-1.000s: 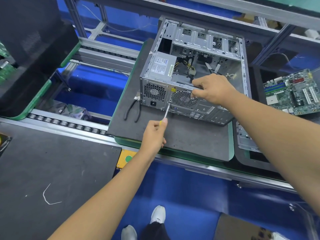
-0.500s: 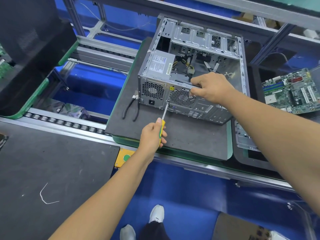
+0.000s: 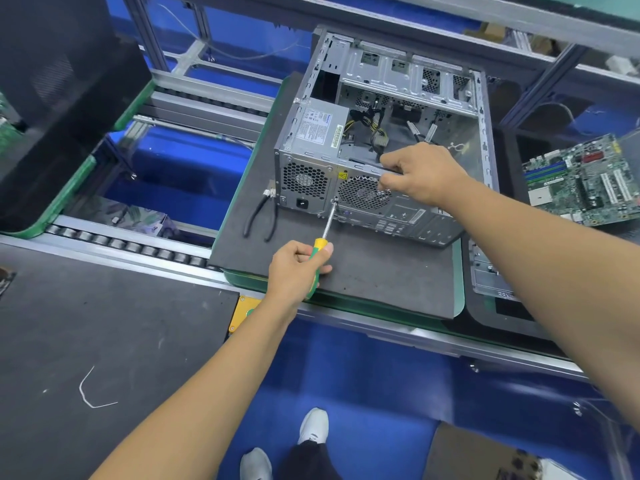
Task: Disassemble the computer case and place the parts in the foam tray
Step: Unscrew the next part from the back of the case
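Note:
An open grey computer case (image 3: 412,74) lies on its side on a dark foam mat (image 3: 381,271), its rear panel toward me. The power supply (image 3: 318,128) sits in its left corner, with loose cables beside it. My left hand (image 3: 298,268) grips a screwdriver (image 3: 325,233) with a yellow and green handle; the tip touches a screw on the rear panel between the two fan grilles. My right hand (image 3: 422,176) grips the upper edge of the rear panel above the round fan grille.
Black-handled pliers (image 3: 261,216) lie on the mat left of the case. A green motherboard (image 3: 581,178) rests at the right, with a grey metal panel (image 3: 488,275) below it. A conveyor with rollers (image 3: 138,247) runs at the left. A dark mat (image 3: 104,341) covers the near-left table.
My left hand has turned on the screwdriver handle, showing more of its yellow and green grip; the tip stays on the same screw. My right hand keeps its hold on the case.

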Demonstrator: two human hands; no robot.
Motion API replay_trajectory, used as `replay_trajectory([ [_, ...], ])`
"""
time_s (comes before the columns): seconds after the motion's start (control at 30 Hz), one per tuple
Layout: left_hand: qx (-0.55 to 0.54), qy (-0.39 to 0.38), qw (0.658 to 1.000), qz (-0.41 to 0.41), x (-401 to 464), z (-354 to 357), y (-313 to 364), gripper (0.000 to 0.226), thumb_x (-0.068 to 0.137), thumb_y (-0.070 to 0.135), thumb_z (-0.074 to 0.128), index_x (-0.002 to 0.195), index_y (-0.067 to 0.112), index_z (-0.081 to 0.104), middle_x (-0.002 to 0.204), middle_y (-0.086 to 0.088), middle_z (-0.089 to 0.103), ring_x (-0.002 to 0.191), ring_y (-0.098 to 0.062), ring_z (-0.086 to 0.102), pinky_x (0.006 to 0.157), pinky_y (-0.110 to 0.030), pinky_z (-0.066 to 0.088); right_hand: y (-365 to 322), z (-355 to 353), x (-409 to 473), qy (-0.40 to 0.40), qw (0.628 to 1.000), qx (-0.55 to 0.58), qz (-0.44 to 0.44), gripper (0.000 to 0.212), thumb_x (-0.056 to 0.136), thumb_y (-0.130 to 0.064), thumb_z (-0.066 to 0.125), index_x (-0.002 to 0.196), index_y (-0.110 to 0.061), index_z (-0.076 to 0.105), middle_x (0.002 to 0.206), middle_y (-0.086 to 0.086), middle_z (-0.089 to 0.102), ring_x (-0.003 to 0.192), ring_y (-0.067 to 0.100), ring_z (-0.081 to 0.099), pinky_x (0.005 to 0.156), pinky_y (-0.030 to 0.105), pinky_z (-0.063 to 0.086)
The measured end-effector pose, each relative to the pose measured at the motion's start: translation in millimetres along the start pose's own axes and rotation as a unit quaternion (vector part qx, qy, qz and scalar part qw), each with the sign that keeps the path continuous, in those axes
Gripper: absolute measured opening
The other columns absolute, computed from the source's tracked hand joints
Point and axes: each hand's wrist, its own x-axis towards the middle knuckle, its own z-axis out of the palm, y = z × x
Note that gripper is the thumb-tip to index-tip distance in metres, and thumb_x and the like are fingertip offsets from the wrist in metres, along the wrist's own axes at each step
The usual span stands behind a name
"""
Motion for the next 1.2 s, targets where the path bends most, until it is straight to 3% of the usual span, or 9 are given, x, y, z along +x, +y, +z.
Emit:
replay_trajectory([
  [0.17, -0.004, -0.050, 0.996, -0.067, -3.8, 0.0, 8.8, 0.040, 0.098, 0.051, 0.064, 0.099, 0.012, 0.068, 0.079, 0.003, 0.075, 0.075, -0.011, 0.076, 0.064, -0.032, 0.060, -0.9, -0.7, -0.9, 0.005, 1.000, 0.006, -0.003, 0.043, 0.077, -0.057, 0.045, 0.064, -0.017, 0.033, 0.052, 0.000, 0.036, 0.052, 0.018, 0.034, 0.053, 0.034, 0.026],
  [0.33, -0.014, -0.065, 0.993, -0.101, -3.2, 1.6, 15.0, 0.041, 0.099, 0.055, 0.059, 0.101, 0.015, 0.068, 0.081, 0.003, 0.066, 0.051, -0.007, 0.052, 0.044, -0.023, 0.042, 0.6, 0.2, -0.7, 0.006, 1.000, 0.008, -0.004, 0.044, 0.077, -0.057, 0.045, 0.064, -0.017, 0.033, 0.051, 0.001, 0.037, 0.051, 0.017, 0.036, 0.052, 0.033, 0.025],
  [0.5, 0.050, 0.016, 0.999, 0.005, -1.3, -6.3, 8.3, 0.047, 0.080, 0.039, 0.087, 0.099, 0.013, 0.054, 0.086, -0.005, 0.065, 0.057, -0.009, 0.063, 0.049, -0.025, 0.051, 2.1, 2.3, 0.8, 0.009, 1.000, 0.004, -0.005, 0.041, 0.080, -0.054, 0.048, 0.064, -0.018, 0.036, 0.051, 0.001, 0.040, 0.051, 0.015, 0.038, 0.053, 0.034, 0.029],
  [0.57, 0.065, 0.039, 0.997, 0.034, 0.2, -9.9, 8.5, 0.042, 0.081, 0.038, 0.086, 0.094, 0.009, 0.058, 0.082, -0.006, 0.069, 0.062, -0.011, 0.072, 0.053, -0.030, 0.059, 2.8, 2.9, 0.5, 0.011, 1.000, 0.003, -0.006, 0.041, 0.080, -0.054, 0.048, 0.063, -0.018, 0.036, 0.051, 0.001, 0.041, 0.051, 0.014, 0.039, 0.053, 0.033, 0.030],
  [0.67, 0.083, 0.003, 0.995, 0.048, -1.7, -10.8, 8.4, 0.040, 0.090, 0.044, 0.077, 0.093, 0.009, 0.059, 0.080, -0.003, 0.065, 0.074, -0.014, 0.077, 0.064, -0.039, 0.062, 2.4, 3.0, 0.3, 0.015, 1.000, 0.001, -0.008, 0.041, 0.078, -0.056, 0.043, 0.063, -0.018, 0.035, 0.051, 0.001, 0.040, 0.051, 0.014, 0.039, 0.052, 0.033, 0.028],
  [0.77, 0.030, -0.032, 0.999, -0.021, -3.5, -11.0, 10.8, 0.044, 0.097, 0.051, 0.064, 0.101, 0.007, 0.063, 0.080, -0.002, 0.066, 0.076, -0.012, 0.076, 0.068, -0.038, 0.062, 2.2, 2.9, 0.3, 0.016, 1.000, 0.000, -0.007, 0.042, 0.077, -0.056, 0.042, 0.064, -0.017, 0.036, 0.051, 0.001, 0.040, 0.051, 0.014, 0.039, 0.052, 0.033, 0.028],
  [0.93, -0.058, -0.079, 0.985, -0.145, -3.3, -5.6, 20.7, 0.043, 0.102, 0.054, 0.054, 0.096, 0.014, 0.070, 0.072, 0.001, 0.064, 0.052, -0.011, 0.052, 0.043, -0.021, 0.039, 1.5, 2.3, -0.1, 0.012, 1.000, 0.004, -0.003, 0.041, 0.077, -0.055, 0.043, 0.065, -0.017, 0.036, 0.051, 0.001, 0.039, 0.051, 0.016, 0.037, 0.054, 0.034, 0.029],
  [1.07, 0.001, -0.026, 0.999, -0.030, -2.5, -8.0, 12.6, 0.040, 0.089, 0.042, 0.079, 0.111, 0.018, 0.056, 0.098, -0.004, 0.068, 0.062, -0.010, 0.059, 0.047, -0.024, 0.046, 1.5, 2.1, -0.2, 0.015, 1.000, 0.001, -0.008, 0.040, 0.078, -0.055, 0.041, 0.064, -0.018, 0.034, 0.051, 0.001, 0.037, 0.050, 0.016, 0.037, 0.053, 0.034, 0.029],
  [1.2, 0.043, 0.037, 0.996, 0.069, -0.6, -14.4, 4.3, 0.032, 0.084, 0.027, 0.085, 0.100, 0.013, 0.061, 0.085, -0.002, 0.073, 0.067, -0.010, 0.073, 0.052, -0.026, 0.056, 2.1, 2.5, 0.2, 0.014, 1.000, 0.001, -0.009, 0.040, 0.078, -0.055, 0.042, 0.065, -0.018, 0.035, 0.051, 0.002, 0.040, 0.051, 0.016, 0.038, 0.054, 0.034, 0.030],
])
